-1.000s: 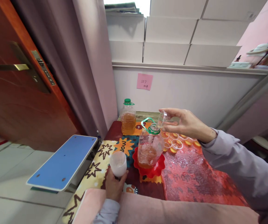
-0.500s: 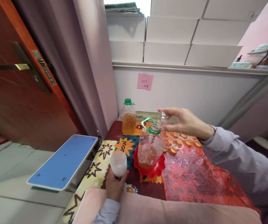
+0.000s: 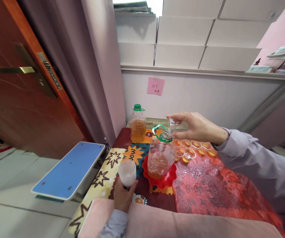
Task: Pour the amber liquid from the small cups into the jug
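Note:
My right hand (image 3: 194, 127) grips a small clear plastic cup (image 3: 172, 125), tilted on its side over the open mouth of a large clear jug (image 3: 160, 158). The jug has a green ring handle and a little orange liquid at the bottom. It stands in a red scalloped dish (image 3: 170, 181). Near the front, my left hand (image 3: 124, 195) is closed round a stack of whitish plastic cups (image 3: 127, 173), their open end up. Right of the jug, several small clear cups (image 3: 189, 153) hold orange liquid on a red mat (image 3: 201, 188).
A second jug (image 3: 137, 127), green-capped and partly filled with orange liquid, stands at the back left. A blue-topped stool (image 3: 69, 170) is left of the table. A pink cloth (image 3: 182, 224) covers the near edge. A pink note (image 3: 156, 86) is on the wall behind.
The cup in my right hand has tipped a little further toward the jug's mouth. My left hand keeps its hold on the cup stack. The view has shifted slightly.

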`<state>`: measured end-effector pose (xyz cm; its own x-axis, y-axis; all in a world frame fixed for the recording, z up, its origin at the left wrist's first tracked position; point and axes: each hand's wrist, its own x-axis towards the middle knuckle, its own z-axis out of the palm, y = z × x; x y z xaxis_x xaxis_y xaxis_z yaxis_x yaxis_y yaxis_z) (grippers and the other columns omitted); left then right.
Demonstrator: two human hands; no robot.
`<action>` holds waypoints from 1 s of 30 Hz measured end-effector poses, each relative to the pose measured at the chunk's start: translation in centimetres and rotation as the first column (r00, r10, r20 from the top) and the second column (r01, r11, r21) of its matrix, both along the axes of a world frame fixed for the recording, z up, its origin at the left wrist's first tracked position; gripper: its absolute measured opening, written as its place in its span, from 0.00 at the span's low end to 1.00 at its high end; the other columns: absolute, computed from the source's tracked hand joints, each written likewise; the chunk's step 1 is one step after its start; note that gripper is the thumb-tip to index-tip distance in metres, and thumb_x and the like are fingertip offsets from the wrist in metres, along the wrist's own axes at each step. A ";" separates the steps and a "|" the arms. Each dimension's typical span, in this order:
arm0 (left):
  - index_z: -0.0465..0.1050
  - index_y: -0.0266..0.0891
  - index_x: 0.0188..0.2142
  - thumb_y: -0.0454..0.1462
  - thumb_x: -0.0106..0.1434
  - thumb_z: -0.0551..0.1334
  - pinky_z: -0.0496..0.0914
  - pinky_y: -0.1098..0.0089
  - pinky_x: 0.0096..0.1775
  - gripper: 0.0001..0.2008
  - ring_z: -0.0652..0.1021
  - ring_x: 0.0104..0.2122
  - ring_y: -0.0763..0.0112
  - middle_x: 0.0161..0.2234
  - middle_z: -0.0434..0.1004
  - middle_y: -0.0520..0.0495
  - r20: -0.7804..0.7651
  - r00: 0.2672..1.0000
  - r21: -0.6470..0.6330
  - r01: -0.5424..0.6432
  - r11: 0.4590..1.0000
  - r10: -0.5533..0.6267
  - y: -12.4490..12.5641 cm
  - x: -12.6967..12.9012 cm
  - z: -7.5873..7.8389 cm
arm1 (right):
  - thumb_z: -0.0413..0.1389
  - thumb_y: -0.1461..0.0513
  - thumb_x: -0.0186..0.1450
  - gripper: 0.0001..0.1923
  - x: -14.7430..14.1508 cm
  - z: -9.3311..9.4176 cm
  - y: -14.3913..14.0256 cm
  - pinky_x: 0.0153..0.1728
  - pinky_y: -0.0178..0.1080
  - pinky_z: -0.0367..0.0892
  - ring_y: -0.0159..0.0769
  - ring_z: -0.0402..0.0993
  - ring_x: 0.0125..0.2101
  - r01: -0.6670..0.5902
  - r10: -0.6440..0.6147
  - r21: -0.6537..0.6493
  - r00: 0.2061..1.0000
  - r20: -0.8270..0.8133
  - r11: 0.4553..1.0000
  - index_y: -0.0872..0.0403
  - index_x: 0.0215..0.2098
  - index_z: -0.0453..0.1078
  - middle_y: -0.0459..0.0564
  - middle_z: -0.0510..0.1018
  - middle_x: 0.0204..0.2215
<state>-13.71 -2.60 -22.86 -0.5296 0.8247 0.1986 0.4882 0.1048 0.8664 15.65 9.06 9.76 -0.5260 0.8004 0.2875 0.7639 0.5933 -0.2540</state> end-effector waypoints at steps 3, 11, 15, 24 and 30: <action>0.75 0.39 0.40 0.59 0.47 0.70 0.77 0.53 0.41 0.31 0.83 0.39 0.47 0.37 0.84 0.38 -0.010 1.000 0.013 0.002 1.000 -0.002 0.1 -0.1 -0.4 | 0.68 0.53 0.59 0.34 -0.3 0.2 0.0 0.46 0.47 0.77 0.50 0.83 0.44 -0.003 0.003 0.003 0.999 0.052 1.000 0.53 0.62 0.76 0.56 0.86 0.45; 0.74 0.41 0.34 0.58 0.48 0.72 0.74 0.62 0.34 0.26 0.80 0.32 0.58 0.30 0.80 0.46 -0.068 0.996 0.039 0.054 0.998 -0.051 -0.3 0.0 -0.3 | 0.69 0.50 0.59 0.31 0.2 -0.3 -0.3 0.44 0.46 0.77 0.47 0.84 0.41 0.008 -0.002 0.136 0.999 -0.041 0.991 0.51 0.58 0.77 0.52 0.86 0.42; 0.77 0.40 0.39 0.58 0.50 0.72 0.76 0.62 0.37 0.28 0.81 0.35 0.58 0.35 0.82 0.44 -0.114 0.989 0.124 0.111 0.986 -0.097 -0.7 0.2 -0.5 | 0.68 0.49 0.62 0.31 0.6 -1.5 -3.8 0.50 0.51 0.76 0.48 0.82 0.46 0.118 0.001 0.255 0.906 -0.422 0.960 0.49 0.60 0.72 0.53 0.84 0.46; 0.77 0.37 0.49 0.48 0.55 0.73 0.79 0.57 0.45 0.26 0.84 0.43 0.51 0.42 0.84 0.37 -0.381 0.913 0.277 0.263 0.924 -0.146 -1.4 0.9 -1.3 | 0.64 0.46 0.66 0.37 -5.0 -12.2 -12.1 0.49 0.51 0.82 0.51 0.80 0.54 -0.089 -0.059 -0.110 0.445 -0.893 0.990 0.46 0.68 0.60 0.59 0.79 0.56; 0.77 0.38 0.50 0.48 0.55 0.72 0.79 0.55 0.47 0.26 0.83 0.45 0.50 0.43 0.84 0.37 -0.391 0.903 0.215 0.279 0.936 -0.179 -1.5 1.0 -1.5 | 0.61 0.54 0.68 0.37 -8.1 -17.0 -12.9 0.59 0.57 0.76 0.53 0.75 0.61 -0.074 -0.051 -0.108 0.546 -0.836 0.991 0.47 0.73 0.56 0.59 0.74 0.62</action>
